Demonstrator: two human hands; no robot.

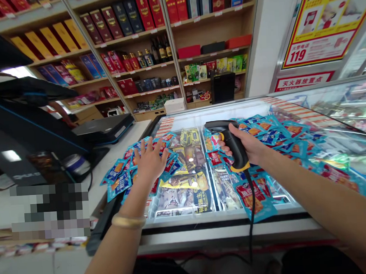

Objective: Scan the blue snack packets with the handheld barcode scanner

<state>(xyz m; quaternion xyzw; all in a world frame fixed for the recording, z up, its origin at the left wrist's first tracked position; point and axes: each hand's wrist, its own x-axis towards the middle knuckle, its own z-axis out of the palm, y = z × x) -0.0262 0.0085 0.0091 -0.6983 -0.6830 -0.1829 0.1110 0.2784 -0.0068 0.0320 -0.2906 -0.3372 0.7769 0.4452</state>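
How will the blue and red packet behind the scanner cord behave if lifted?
The packet will probably flex, as its edges look like thin film. It's likely light, being small and fairly flat. Its shiny wrapper may feel slippery.

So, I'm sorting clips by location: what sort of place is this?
Probably a small grocery shop or supermarket. Behind stand shelves of boxed goods and bottles, in front is what looks like a display freezer, and the right hand holds a barcode scanner.
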